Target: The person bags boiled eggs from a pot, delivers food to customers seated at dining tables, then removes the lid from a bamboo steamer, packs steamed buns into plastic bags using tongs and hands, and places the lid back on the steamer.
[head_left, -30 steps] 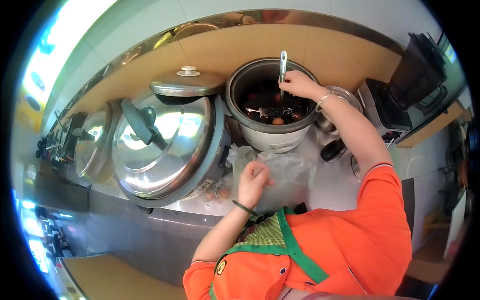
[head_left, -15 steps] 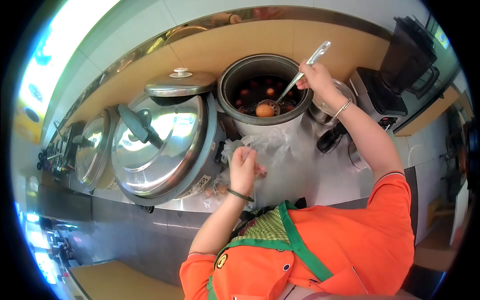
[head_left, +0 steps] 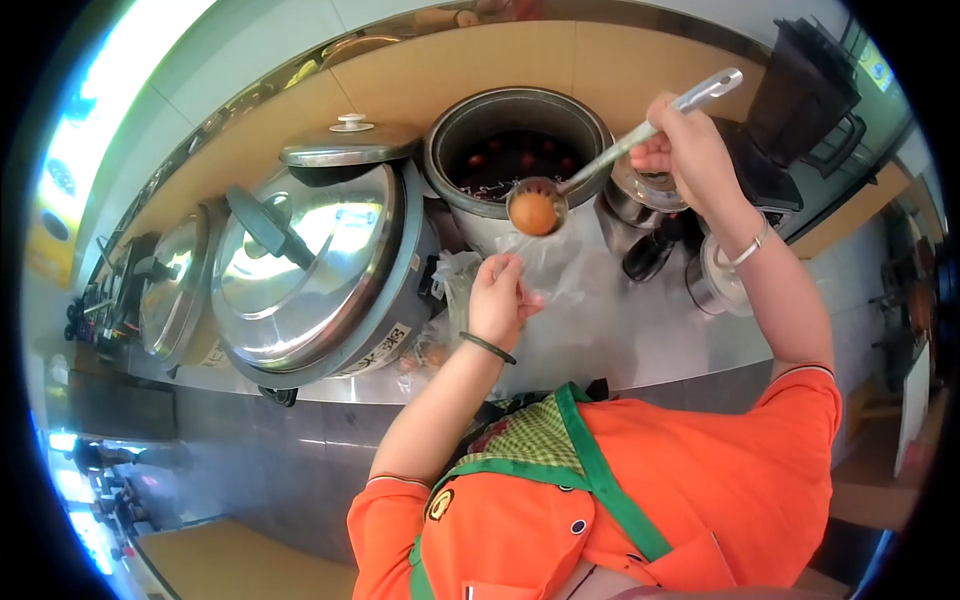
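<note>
Gripping ladle (head_left: 615, 151) by handle in closed right hand (head_left: 692, 150). Carrying egg (head_left: 533, 214) in it, well apart from those fingers, at near rim of pot (head_left: 480, 232). Pinching plastic bag (head_left: 552, 268) in curled left hand (head_left: 497, 305), below egg. Noted lidded cooker (head_left: 310, 285) beside pot

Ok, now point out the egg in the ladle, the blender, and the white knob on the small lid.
Egg (head_left: 533, 214): head view, middle of its brown shell.
Blender (head_left: 805, 92): head view, its dark jug.
White knob (head_left: 352, 123): head view, its top.
</note>
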